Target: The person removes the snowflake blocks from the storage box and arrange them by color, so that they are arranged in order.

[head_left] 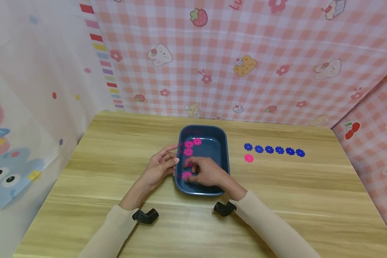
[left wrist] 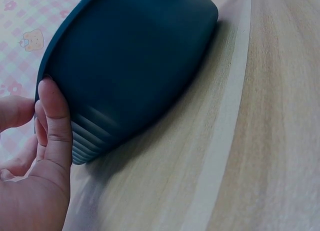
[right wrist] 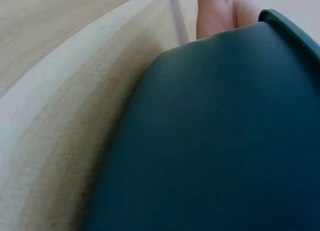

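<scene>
A dark blue rectangular tray (head_left: 226, 154) with rounded corners stands on the table. Several pink notched, flower-shaped discs (head_left: 188, 152) line its left side, some partly covered by my right hand. My left hand (head_left: 158, 165) holds the tray's left rim, thumb on top; the left wrist view shows the fingers (left wrist: 54, 111) against the outer wall. Inside the tray, my right hand (head_left: 209, 172) reaches over the pink discs with bent fingers, index and thumb apart, each near a disc. The right wrist view shows mostly the tray's outer wall (right wrist: 210, 131), hiding those fingertips.
Right of the tray, several blue flower-shaped discs (head_left: 269, 149) lie in a row on the wooden table (head_left: 309, 200). One pink disc (head_left: 249, 158) lies below the row's left end. Patterned pink checked cloth (head_left: 219, 43) hangs behind the table.
</scene>
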`<state>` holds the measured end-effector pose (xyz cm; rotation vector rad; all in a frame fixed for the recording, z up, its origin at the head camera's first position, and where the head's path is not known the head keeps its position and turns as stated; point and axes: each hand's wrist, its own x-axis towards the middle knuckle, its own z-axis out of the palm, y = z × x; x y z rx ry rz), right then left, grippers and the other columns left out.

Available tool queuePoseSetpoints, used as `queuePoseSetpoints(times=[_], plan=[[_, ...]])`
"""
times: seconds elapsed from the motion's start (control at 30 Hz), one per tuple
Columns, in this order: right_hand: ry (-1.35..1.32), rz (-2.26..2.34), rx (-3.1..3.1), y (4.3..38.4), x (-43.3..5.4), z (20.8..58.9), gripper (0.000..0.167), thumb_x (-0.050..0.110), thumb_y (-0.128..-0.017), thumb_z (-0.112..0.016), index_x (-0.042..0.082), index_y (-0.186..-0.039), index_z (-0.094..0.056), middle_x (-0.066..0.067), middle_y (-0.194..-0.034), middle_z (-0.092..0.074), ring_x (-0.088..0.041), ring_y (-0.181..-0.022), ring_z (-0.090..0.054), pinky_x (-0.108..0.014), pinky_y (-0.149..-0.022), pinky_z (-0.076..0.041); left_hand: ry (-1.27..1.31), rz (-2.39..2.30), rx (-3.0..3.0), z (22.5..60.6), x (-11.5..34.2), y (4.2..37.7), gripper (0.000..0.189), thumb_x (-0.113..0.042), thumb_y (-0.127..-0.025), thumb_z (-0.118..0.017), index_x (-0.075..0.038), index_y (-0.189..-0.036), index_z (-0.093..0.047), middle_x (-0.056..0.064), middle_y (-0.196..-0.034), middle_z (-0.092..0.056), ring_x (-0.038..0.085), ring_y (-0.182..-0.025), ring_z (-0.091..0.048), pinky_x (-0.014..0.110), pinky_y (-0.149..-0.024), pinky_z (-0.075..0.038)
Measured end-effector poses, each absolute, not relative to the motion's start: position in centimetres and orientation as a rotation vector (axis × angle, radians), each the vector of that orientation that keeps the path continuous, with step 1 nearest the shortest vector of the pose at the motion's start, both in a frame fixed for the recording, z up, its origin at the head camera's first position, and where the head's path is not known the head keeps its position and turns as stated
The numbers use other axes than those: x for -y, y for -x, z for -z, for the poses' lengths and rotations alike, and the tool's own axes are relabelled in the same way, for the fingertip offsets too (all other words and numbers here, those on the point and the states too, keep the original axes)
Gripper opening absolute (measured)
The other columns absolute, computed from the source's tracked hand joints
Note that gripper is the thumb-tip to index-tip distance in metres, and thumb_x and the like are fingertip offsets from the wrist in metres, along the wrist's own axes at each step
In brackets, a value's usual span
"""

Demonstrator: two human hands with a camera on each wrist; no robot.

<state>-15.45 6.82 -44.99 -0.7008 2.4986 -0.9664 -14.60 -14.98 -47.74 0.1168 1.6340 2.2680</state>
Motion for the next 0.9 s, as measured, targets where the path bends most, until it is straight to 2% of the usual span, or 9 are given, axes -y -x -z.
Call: queuePoseSetpoints(times=[0.2, 0.6, 0.77, 0.9], plan=[[0.791, 0.882, -2.56, 15.6, -6.83, 45.18, 0.024, 0.021, -0.084, -0.085, 0.014, -0.103, -0.072, -0.001, -0.083, -0.06, -0.012, -0.075, -0.051, -0.024, -0.066, -0.04, -0.105, -2.274, -1.629, 47.73, 14.91, 14.67, 0.058, 0.003, -0.101, -0.057, -0.005, -0.155, -0.039, -0.002, -0.099, -0.06, 0.008, -0.071, -0.059, 0.021, -0.06, -0.052], [0.801, 0.925, -2.584, 15.39, -6.83, 45.38, 0.023, 0.015, -0.082, -0.085, 0.016, -0.1, -0.071, 0.002, -0.082, -0.065, -0.011, -0.076, -0.056, -0.025, -0.068, -0.046, -0.113, -2.294, -1.615, 48.03, 14.98, 14.74, 0.059, 0.005, -0.1, -0.057, -0.003, -0.155, -0.038, -0.002, -0.099, -0.061, 0.007, -0.072, -0.06, 0.021, -0.06, -0.054], [0.823, 1.032, -2.557, 15.43, -6.94, 45.35, 0.015, 0.005, -0.085, -0.078, 0.013, -0.095, -0.07, 0.002, -0.075, -0.065, -0.008, -0.067, -0.057, -0.021, -0.061, -0.046, -0.113, -2.294, -1.618, 47.98, 14.95, 14.68, 0.058, 0.005, -0.1, -0.056, -0.003, -0.155, -0.039, -0.003, -0.099, -0.061, 0.008, -0.073, -0.061, 0.02, -0.06, -0.054], [0.81, 1.101, -2.528, 15.47, -6.99, 45.31, 0.011, 0.002, -0.087, -0.07, 0.011, -0.095, -0.07, 0.003, -0.076, -0.066, -0.007, -0.065, -0.057, -0.019, -0.059, -0.046, -0.126, -2.291, -1.621, 47.99, 14.99, 14.69, 0.059, 0.004, -0.1, -0.057, -0.002, -0.155, -0.038, -0.002, -0.099, -0.06, 0.008, -0.073, -0.061, 0.02, -0.06, -0.054]])
